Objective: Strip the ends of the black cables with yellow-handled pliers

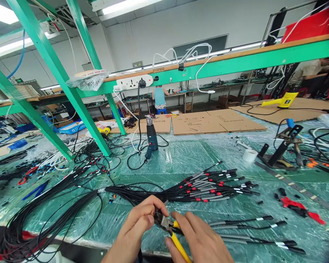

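My right hand (pixel 199 233) is closed around yellow-handled cutting pliers (pixel 178 244), their metal jaws pointing up and left. At those jaws, my left hand (pixel 141 221) pinches a small black piece (pixel 157 212), apparently a cable end; its exact shape is mostly hidden by fingers. Just beyond both hands lies a large bundle of black cables (pixel 148 195), its fanned ends carrying grey sleeves with red and white marks. To the right of my right hand, several separate cable ends (pixel 244 223) with grey sleeves and white tags rest on the green plastic-covered bench (pixel 192 157).
A dark heat gun (pixel 152 140) stands upright mid-bench, its cord running to a power strip (pixel 133 83). Rightward are a white tape roll (pixel 250 155), a metal fixture (pixel 285 148) and a long metal strip (pixel 298 187). Green frame posts (pixel 63 80) rise at left. A person (pixel 159 96) sits far behind.
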Tool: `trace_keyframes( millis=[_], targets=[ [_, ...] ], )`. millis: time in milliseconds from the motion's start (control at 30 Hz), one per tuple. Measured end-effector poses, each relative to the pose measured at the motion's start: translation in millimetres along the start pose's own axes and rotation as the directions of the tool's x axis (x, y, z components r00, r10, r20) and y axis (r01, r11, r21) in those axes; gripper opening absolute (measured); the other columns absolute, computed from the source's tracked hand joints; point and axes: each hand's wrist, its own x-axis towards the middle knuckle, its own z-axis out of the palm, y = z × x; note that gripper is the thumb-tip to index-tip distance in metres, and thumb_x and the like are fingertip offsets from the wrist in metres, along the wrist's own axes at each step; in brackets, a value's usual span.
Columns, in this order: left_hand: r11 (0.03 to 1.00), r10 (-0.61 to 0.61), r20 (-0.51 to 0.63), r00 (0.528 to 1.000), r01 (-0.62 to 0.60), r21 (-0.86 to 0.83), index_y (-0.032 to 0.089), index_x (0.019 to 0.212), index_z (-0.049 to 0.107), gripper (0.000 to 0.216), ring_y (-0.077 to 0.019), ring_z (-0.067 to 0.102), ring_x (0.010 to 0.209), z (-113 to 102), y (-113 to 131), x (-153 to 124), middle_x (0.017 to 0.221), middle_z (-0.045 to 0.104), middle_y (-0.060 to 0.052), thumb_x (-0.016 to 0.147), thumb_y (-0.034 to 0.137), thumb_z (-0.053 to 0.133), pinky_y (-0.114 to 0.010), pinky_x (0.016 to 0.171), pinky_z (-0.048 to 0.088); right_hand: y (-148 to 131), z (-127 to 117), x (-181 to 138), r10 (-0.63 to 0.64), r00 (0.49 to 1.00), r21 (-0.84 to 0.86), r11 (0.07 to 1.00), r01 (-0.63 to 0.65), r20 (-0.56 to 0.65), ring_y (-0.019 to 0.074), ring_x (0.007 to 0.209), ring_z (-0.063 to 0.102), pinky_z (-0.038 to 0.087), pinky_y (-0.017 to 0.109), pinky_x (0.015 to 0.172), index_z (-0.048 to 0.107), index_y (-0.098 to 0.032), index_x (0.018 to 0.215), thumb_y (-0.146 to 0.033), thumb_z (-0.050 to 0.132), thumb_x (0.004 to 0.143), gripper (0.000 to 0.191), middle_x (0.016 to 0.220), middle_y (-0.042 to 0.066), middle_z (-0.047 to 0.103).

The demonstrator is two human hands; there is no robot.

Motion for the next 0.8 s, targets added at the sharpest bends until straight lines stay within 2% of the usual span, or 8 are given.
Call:
trace_keyframes(
  millis=[267,467,667,800],
  targets=[
    [1.0,-0.006,0.02,1.0,0.007,-0.028,0.015,0.082,0.065,0.025,-0.0216,0.048,0.087,1.1,-1.6,4.3,0.096,0.057,-0.007,0.089,0.025,0.043,-0.03,0.077,0.036,-2.4,-5.6,8.0,-0.016,0.998,-0.035,0.999,0.014,-0.065,0.0259,0.077,0.069,0.06,0.038,0.066,0.06,-0.017,0.115,-0.03,0.07,0.077,0.042,0.089,0.006,0.068],
    [1.0,-0.004,0.013,1.0,0.004,-0.023,0.014,0.081,0.066,0.027,-0.0198,0.047,0.082,3.9,-2.1,4.7,0.093,0.057,-0.007,0.089,0.025,0.042,-0.029,0.073,0.036,0.8,-2.5,4.2,-0.042,0.998,-0.025,0.999,0.041,-0.047,0.0232,0.071,0.069,0.059,0.034,0.06,0.059,-0.016,0.116,-0.029,0.064,0.083,0.036,0.086,0.006,0.067],
    [1.0,-0.024,-0.008,1.0,0.024,-0.018,0.014,0.086,0.068,0.03,-0.0193,0.047,0.081,5.0,-4.4,6.3,0.09,0.055,-0.005,0.09,0.025,0.041,-0.029,0.075,0.038,4.5,9.0,-4.6,-0.012,0.999,-0.015,1.0,0.011,-0.034,0.0231,0.075,0.07,0.058,0.034,0.063,0.056,-0.018,0.119,-0.027,0.059,0.086,0.034,0.091,0.006,0.068],
    [0.998,-0.002,-0.007,1.0,0.002,-0.064,0.014,0.08,0.067,0.029,-0.0199,0.05,0.083,4.6,-7.8,6.4,0.092,0.057,-0.007,0.09,0.023,0.042,-0.03,0.077,0.04,4.6,9.9,-5.9,0.042,0.999,0.093,0.995,-0.04,-0.015,0.0217,0.073,0.07,0.057,0.03,0.064,0.059,-0.021,0.116,-0.027,0.058,0.088,0.029,0.09,0.005,0.069]
  ],
)
